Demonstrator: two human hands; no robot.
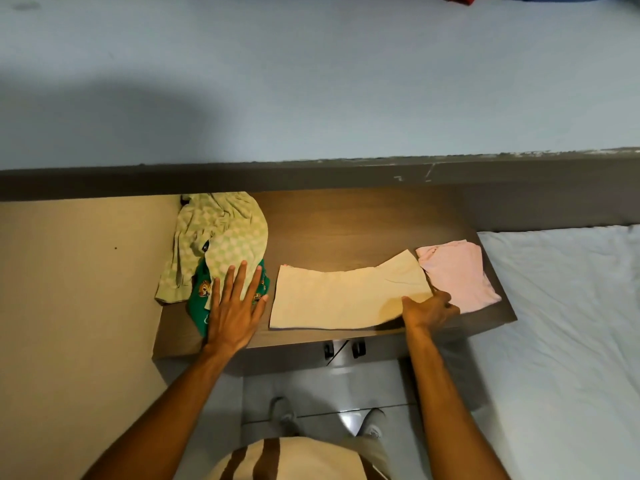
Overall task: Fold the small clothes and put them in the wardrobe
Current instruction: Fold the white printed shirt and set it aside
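Note:
A cream folded garment (343, 296) lies flat in the middle of a brown wooden cabinet top (346, 223). My right hand (429, 311) pinches its near right corner. To its right sits a folded pink garment (457, 275). On the left lies a crumpled pale green checked garment (221, 237) over a dark green printed one (199, 299). My left hand (235, 306) rests flat on that pile with its fingers spread.
A beige wall (76, 289) stands on the left and a bed with a white sheet (561, 323) on the right. The cabinet has two dark door handles (343, 349) below its front edge. My feet stand on a pale tiled floor (329, 386).

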